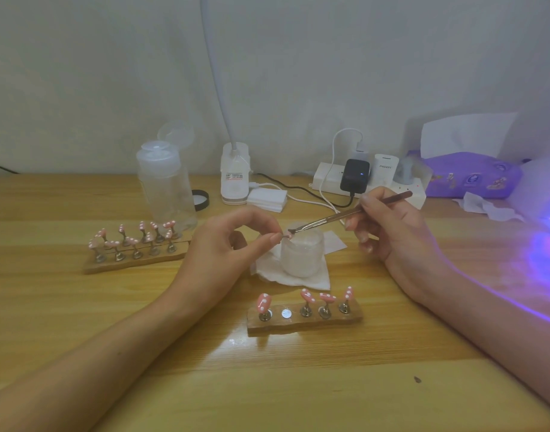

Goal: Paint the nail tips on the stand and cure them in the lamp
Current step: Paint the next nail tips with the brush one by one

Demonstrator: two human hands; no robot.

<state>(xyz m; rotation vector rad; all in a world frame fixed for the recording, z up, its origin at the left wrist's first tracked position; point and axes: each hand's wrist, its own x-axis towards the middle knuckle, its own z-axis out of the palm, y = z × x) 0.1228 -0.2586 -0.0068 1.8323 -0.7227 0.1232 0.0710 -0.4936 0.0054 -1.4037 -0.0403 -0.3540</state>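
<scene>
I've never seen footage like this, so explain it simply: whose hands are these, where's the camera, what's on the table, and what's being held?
No machine: a person's bare hands, filmed by one head-worn camera looking down at a wooden table. The left hand pinches a small pink nail tip by a frosted jar; the right hand holds a thin brush to it. The near stand carries four dotted pink tips, one spot empty. A fuller stand sits left; a curing lamp glows purple at right.

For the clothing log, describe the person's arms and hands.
The left forearm and right forearm are bare to the frame edge, no sleeves in view. The left hand and right hand wear no gloves, rings, watch or bracelets. Violet light streaks the right forearm.
</scene>
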